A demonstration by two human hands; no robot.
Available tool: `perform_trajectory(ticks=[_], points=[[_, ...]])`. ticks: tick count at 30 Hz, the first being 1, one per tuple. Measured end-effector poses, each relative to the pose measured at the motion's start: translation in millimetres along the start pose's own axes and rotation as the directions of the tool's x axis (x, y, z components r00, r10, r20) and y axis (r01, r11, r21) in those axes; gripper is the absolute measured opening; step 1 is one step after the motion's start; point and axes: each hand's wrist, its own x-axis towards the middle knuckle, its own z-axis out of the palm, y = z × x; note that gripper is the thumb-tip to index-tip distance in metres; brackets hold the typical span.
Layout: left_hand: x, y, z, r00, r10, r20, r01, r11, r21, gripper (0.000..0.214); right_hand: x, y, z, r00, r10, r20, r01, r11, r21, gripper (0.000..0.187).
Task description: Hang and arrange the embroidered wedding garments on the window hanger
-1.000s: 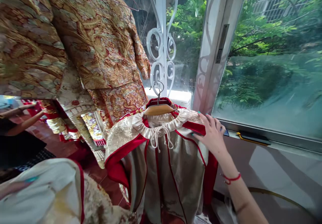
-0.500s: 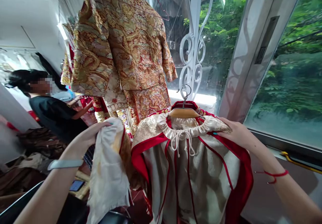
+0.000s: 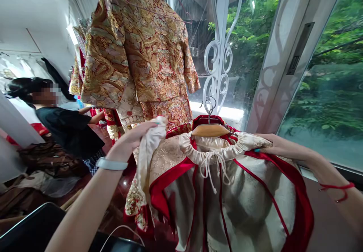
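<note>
A cream top with red trim [image 3: 246, 203] hangs on a wooden hanger [image 3: 212, 130] in front of a window, its neck gathered around the hanger and tied with a white bow [image 3: 214, 165]. Handling it well, I'd judge, means steadying the shoulder with a light pinch, keeping the white cloth [image 3: 148, 150] clear of the bow, and not tugging hard enough to pull the neckline off the hanger.

The person's left hand [image 3: 132, 136] is closed around the top of that cloth, which droops beside the garment's left-hand shoulder; whether the two are joined, I cannot tell. The right hand [image 3: 282, 146] is narrowed on the opposite shoulder, thumb in front, the other fingers mostly hidden. Behind, a gold patterned jacket [image 3: 159, 55] hangs higher up.
</note>
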Motion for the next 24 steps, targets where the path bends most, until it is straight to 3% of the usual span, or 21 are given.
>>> perform_trajectory(ticks=[2, 4, 6, 8, 10, 12, 14, 15, 17, 18, 20, 22, 24], points=[[-18.9, 3.5, 37.0, 0.995, 0.069, 0.075, -0.083, 0.977, 0.198, 0.023, 0.7, 5.9, 9.6, 0.999, -0.033, -0.039, 0.033, 0.999, 0.004, 0.059], [-46.6, -3.1, 74.4, 0.967, 0.235, 0.098, -0.253, 0.844, 0.472, 0.033, 1.2, 12.3, 19.4, 0.994, -0.050, -0.101, 0.048, 0.999, -0.021, 0.055], [-75.6, -18.4, 105.2, 0.954, 0.285, 0.095, -0.289, 0.785, 0.547, 0.043, 1.6, 17.8, 26.8, 0.985, -0.056, -0.165, 0.046, 0.997, -0.061, 0.053], [-98.0, -37.9, 124.0, 0.939, 0.342, 0.025, -0.285, 0.737, 0.613, 0.052, 2.2, 22.4, 31.0, 0.974, -0.056, -0.221, 0.036, 0.995, -0.095, 0.052], [-109.1, -55.8, 128.1, 0.914, 0.391, -0.111, -0.253, 0.761, 0.597, 0.058, 3.1, 26.7, 32.9, 0.967, -0.058, -0.248, 0.032, 0.994, -0.106, 0.052], [-107.6, -67.8, 117.7, 0.886, 0.366, -0.285, -0.216, 0.869, 0.446, 0.065, 4.1, 30.6, 33.8, 0.966, -0.060, -0.251, 0.035, 0.994, -0.103, 0.051], [-94.6, -73.3, 95.9, 0.878, 0.274, -0.392, -0.158, 0.939, 0.304, 0.070, 5.3, 33.8, 34.9, 0.968, -0.061, -0.244, 0.039, 0.995, -0.095, 0.051], [-84.7, -74.4, 82.4, 0.879, 0.242, -0.411, -0.113, 0.943, 0.314, 0.068, 6.1, 34.8, 35.8, 0.970, -0.056, -0.237, 0.036, 0.995, -0.088, 0.052], [-61.3, -75.9, 54.0, 0.874, 0.253, -0.415, -0.020, 0.873, 0.488, 0.061, 8.3, 35.3, 38.1, 0.974, -0.040, -0.224, 0.025, 0.997, -0.072, 0.053], [-49.2, -77.2, 40.7, 0.870, 0.279, -0.405, 0.012, 0.812, 0.584, 0.062, 9.5, 35.0, 39.4, 0.976, -0.032, -0.214, 0.019, 0.998, -0.061, 0.054], [-27.3, -81.4, 18.6, 0.911, 0.254, -0.325, 0.020, 0.761, 0.649, 0.073, 11.3, 34.0, 41.7, 0.982, -0.024, -0.189, 0.018, 0.999, -0.035, 0.056], [-11.7, -85.9, 3.8, 0.977, 0.120, -0.179, -0.006, 0.846, 0.533, 0.085, 10.7, 34.2, 42.8, 0.988, -0.031, -0.153, 0.031, 1.000, 0.000, 0.061], [-3.9, -87.2, -4.8, 0.999, -0.002, -0.035, 0.014, 0.937, 0.348, 0.087, 7.6, 36.5, 42.6, 0.994, -0.024, -0.110, 0.028, 0.999, 0.034, 0.067]])
